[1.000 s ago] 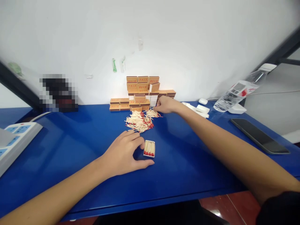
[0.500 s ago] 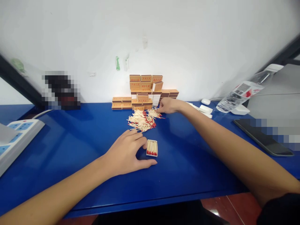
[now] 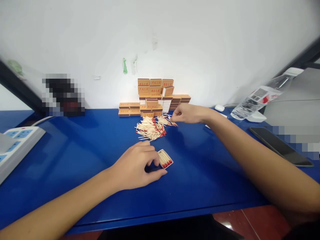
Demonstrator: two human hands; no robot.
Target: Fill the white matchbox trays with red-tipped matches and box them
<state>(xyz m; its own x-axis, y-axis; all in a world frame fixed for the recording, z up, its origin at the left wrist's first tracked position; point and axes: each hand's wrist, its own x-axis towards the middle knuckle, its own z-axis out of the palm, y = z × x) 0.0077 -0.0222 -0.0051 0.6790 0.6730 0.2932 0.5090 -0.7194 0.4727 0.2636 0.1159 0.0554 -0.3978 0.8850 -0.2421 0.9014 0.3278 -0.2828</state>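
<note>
Below a white wall (image 3: 212, 50), matches (image 3: 149, 128) litter a blue table (image 3: 200, 186).

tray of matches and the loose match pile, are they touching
Apart: the head view shows blue table between the tray and the pile.

A glossy blue tabletop (image 3: 200, 180) carries everything, its wall edge at 12 o'clock. Near the middle of the dial lies an open match tray (image 3: 169, 165) filled with red-tipped matches, with a pile of loose matches (image 3: 150, 128) beyond it towards 12 and stacked matchboxes (image 3: 153, 103) at 12 itself, by the wall. Round the rest sit a white power strip (image 3: 27, 146) at 9, a blurred dark object (image 3: 66, 98) at 10, a small white case (image 3: 219, 108) between 1 and 2, a clear bottle (image 3: 250, 103) at 2 and a dark phone (image 3: 278, 146) at 3.
</note>
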